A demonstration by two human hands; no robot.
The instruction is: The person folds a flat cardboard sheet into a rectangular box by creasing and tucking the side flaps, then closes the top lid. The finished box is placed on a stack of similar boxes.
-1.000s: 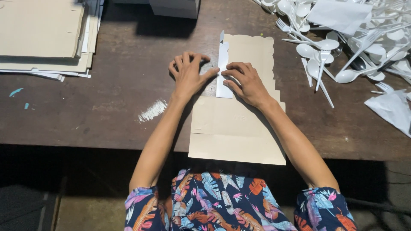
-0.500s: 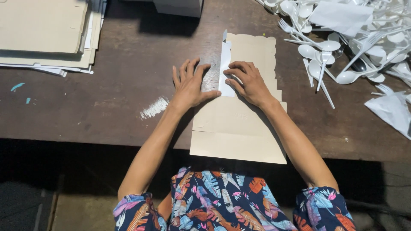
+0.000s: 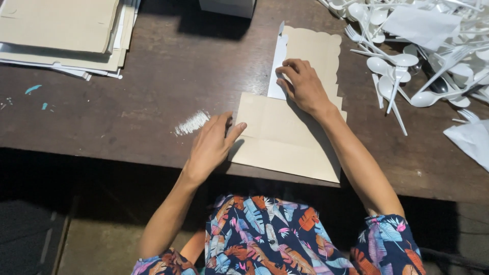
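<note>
A flat tan cardboard sheet [image 3: 288,137] with a scalloped far edge lies on the dark wooden table [image 3: 153,91], its near part folded over. A white flap [image 3: 278,66] shows along its left side. My right hand [image 3: 303,84] presses down on the sheet by that white flap, fingers curled. My left hand [image 3: 214,142] rests at the sheet's near left edge, thumb touching the cardboard, fingers together and flat on the table.
A stack of flat tan cardboard sheets [image 3: 61,30] sits at the far left. A pile of white plastic spoons and forks [image 3: 417,46] covers the far right, with white paper [image 3: 471,140] below it. A white powder smear [image 3: 191,122] marks the table. A white box [image 3: 226,7] stands at the back.
My left hand has slid from the fold beside the right hand back toward me, to the sheet's near left edge. The right hand stays pressed on the sheet.
</note>
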